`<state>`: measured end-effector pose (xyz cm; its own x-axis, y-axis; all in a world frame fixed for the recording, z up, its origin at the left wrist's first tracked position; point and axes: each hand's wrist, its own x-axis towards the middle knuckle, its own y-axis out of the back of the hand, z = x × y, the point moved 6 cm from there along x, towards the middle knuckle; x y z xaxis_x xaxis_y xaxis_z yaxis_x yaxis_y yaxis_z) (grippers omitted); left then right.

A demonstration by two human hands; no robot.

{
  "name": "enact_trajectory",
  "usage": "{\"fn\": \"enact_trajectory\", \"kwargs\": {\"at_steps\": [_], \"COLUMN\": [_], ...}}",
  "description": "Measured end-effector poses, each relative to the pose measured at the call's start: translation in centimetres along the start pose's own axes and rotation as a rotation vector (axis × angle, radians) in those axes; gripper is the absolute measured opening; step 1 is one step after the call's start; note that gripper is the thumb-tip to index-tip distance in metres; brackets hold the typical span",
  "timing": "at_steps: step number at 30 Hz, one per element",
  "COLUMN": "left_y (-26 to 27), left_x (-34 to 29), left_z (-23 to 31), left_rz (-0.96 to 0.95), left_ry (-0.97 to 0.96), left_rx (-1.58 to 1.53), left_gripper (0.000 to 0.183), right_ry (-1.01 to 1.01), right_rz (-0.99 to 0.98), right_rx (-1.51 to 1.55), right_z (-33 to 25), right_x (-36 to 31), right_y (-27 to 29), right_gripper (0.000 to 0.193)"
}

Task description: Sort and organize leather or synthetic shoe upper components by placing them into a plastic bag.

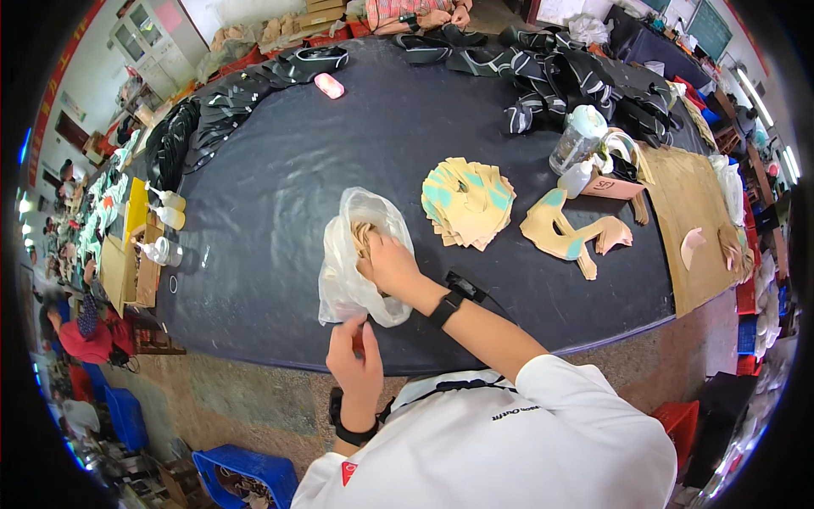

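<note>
A whitish translucent plastic bag [341, 265] stands on the dark table in front of me, its mouth open. Inside it, beige pieces [363, 237] show at the opening. My right hand [392, 265] reaches into the bag with its fingers closed on these pieces; the fingertips are partly hidden. At the bag's near lower edge, my left hand [354, 360] pinches the plastic between thumb and fingers. Right of the bag lies a fanned round stack of beige cut pieces [469, 208] with pale green patches. Farther right are more curved beige pieces [564, 231].
Black shoe uppers [585, 85] are heaped at the far right, with more [225, 106] along the far left. A clear plastic jug [579, 140] stands beside a small box [612, 187]. Several small bottles [168, 212] line the left edge. Opposite sits a person [415, 15].
</note>
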<state>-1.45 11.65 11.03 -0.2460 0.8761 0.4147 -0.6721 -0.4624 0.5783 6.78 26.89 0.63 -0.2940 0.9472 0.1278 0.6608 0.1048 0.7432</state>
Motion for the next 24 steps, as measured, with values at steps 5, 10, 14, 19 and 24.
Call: {"fn": "enact_trajectory", "kwargs": {"at_steps": [5,10,14,19,24], "left_y": [-2.9,-4.8,-5.5,-5.7,-6.6], "left_x": [1.0,1.6,0.7,0.3,-1.0], "left_z": [0.9,2.6,2.4,6.1,7.9], "left_rz": [-0.173,-0.189,-0.248,-0.201,-0.292], "left_ry": [0.095,0.021,0.245,-0.105,-0.111], "left_rx": [-0.303,-0.309,-0.38,-0.149,-0.17], "left_gripper": [0.008,0.016,0.023,0.021,0.015], "right_ry": [0.301,0.35,0.37,0.257,0.305], "right_rz": [0.341,0.316,0.227,-0.148,-0.594], "right_rx": [-0.258,-0.444,-0.646,-0.969,-1.177], "right_z": [-2.0,-2.8,-2.5,-1.2,-0.1], "right_x": [-2.1,-4.2,-5.9,-7.9,-10.1], "right_y": [5.5,7.8,8.2,6.2,4.7], "right_gripper": [0.014,0.006,0.009,0.014,0.021]}}
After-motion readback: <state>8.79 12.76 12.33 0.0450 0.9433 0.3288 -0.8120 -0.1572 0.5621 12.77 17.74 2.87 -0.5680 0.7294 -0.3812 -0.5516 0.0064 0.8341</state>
